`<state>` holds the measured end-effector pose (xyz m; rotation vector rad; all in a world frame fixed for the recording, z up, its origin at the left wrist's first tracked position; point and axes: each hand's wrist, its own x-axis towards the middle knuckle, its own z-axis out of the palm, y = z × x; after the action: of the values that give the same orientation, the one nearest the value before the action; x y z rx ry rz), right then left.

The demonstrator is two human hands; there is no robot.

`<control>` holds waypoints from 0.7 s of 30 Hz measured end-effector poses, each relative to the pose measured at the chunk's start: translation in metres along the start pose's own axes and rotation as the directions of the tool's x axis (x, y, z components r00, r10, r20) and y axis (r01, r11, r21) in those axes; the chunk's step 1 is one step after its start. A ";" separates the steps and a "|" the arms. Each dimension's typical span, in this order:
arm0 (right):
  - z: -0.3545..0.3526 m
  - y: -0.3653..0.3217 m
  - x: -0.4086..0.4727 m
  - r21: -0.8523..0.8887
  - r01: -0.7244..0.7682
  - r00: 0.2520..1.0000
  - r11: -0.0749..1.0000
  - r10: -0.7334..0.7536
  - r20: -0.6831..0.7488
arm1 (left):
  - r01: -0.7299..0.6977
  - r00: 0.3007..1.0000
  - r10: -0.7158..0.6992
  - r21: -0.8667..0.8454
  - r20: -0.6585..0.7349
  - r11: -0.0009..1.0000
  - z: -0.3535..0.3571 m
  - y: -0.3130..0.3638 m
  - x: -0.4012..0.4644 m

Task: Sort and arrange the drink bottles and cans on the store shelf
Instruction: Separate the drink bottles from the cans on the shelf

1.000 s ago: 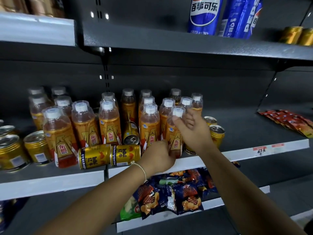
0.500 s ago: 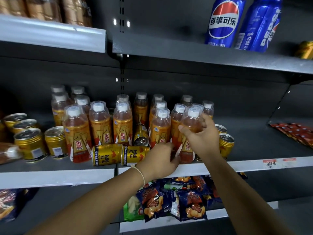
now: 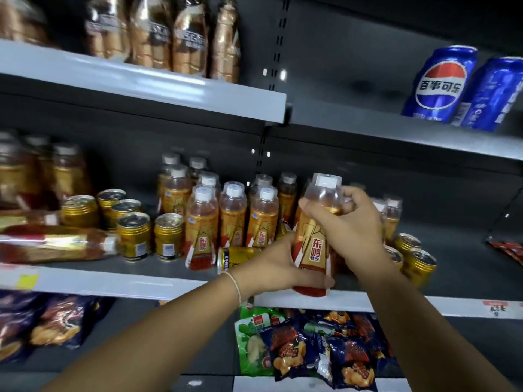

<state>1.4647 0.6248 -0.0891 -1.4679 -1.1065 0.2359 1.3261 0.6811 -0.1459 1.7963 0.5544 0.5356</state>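
left hand [image 3: 278, 267] cups bottle [image 3: 312, 244] base for support | right hand [image 3: 349, 222] grips its neck, steering; apparently lifted off shelf [image 3: 141, 281] for re-rowing; fallen can [image 3: 240, 257] behind

Held bottle [image 3: 312, 244] label reads 东鹏特饮; blue can [image 3: 440, 86] reads 百事可乐.

- Left hand [image 3: 278, 267]: reaches up from the lower left, forearm stretched out, a thin band on the wrist; fingers curl around the bottle's [image 3: 312, 244] lower part.
- Right hand [image 3: 349, 224]: comes in from the lower right, above the left hand; thumb and fingers wrap the bottle's shoulder just below the cap.
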 end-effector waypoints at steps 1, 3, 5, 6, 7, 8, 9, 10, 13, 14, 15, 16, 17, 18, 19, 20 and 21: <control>0.013 -0.007 -0.003 0.010 -0.001 1.000 1.000 0.001 0.030 | -0.003 1.000 0.003 0.000 -0.027 1.000 -0.010 -0.003 -0.010; 0.042 -0.021 -0.011 0.023 0.002 0.996 1.000 -0.004 0.088 | -0.004 0.996 0.005 0.013 -0.090 1.000 -0.033 -0.009 -0.032; 0.071 -0.035 -0.018 0.038 0.000 0.992 0.999 -0.004 0.125 | 0.005 0.989 0.003 0.051 -0.148 0.999 -0.060 -0.014 -0.054; 0.087 -0.042 -0.023 0.050 0.003 0.989 0.999 -0.010 0.146 | 0.014 0.984 -0.002 0.064 -0.179 0.998 -0.074 -0.016 -0.066; 0.103 -0.049 -0.027 0.062 0.010 0.986 0.998 -0.020 0.167 | 0.022 0.977 -0.007 0.071 -0.213 0.997 -0.088 -0.019 -0.078; 0.119 -0.056 -0.033 0.070 0.017 0.982 0.997 -0.030 0.189 | 0.029 0.969 -0.010 0.074 -0.246 0.997 -0.101 -0.021 -0.091; 0.135 -0.063 -0.038 0.076 0.019 0.977 0.997 -0.034 0.211 | 0.038 0.961 -0.014 0.079 -0.275 0.996 -0.115 -0.023 -0.104; 0.151 -0.070 -0.044 0.079 0.016 0.971 0.997 -0.034 0.235 | 0.047 0.953 -0.020 0.084 -0.301 0.995 -0.127 -0.026 -0.117; 0.197 -0.089 -0.060 0.097 0.013 0.953 0.995 -0.042 0.302 | 0.070 0.930 -0.026 0.107 -0.368 0.992 -0.165 -0.032 -0.157; 0.211 -0.096 -0.065 0.100 0.014 0.945 0.995 -0.045 0.323 | 0.079 0.921 -0.026 0.120 -0.388 0.990 -0.177 -0.034 -0.170; 0.225 -0.102 -0.069 0.097 0.016 0.938 0.995 -0.048 0.343 | 0.087 0.913 -0.028 0.127 -0.408 0.988 -0.189 -0.036 -0.182; 0.239 -0.108 -0.074 0.091 0.020 0.932 0.996 -0.052 0.360 | 0.092 0.904 -0.030 0.126 -0.425 0.988 -0.200 -0.039 -0.193; 0.252 -0.115 -0.079 0.087 0.025 0.925 0.996 -0.056 0.376 | 0.098 0.896 -0.036 0.119 -0.443 0.988 -0.210 -0.042 -0.204; 0.265 -0.121 -0.085 0.085 0.029 0.917 0.996 -0.060 0.394 | 0.108 0.887 -0.045 0.111 -0.459 0.988 -0.220 -0.045 -0.215; 0.278 -0.127 -0.090 0.087 0.031 0.908 0.996 -0.065 0.414 | 0.118 0.878 -0.055 0.104 -0.475 0.988 -0.230 -0.048 -0.225; 0.290 -0.132 -0.095 0.091 0.031 0.898 0.995 -0.068 0.435 | 0.128 0.870 -0.064 0.099 -0.489 0.987 -0.240 -0.051 -0.234; 0.301 -0.138 -0.099 0.099 0.027 0.888 0.995 -0.070 0.454 | 0.136 0.862 -0.067 0.102 -0.502 0.986 -0.250 -0.054 -0.243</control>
<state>1.1344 0.7280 -0.0924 -1.3334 -1.4884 0.6144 0.9772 0.7327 -0.1502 1.7396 1.0571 0.9181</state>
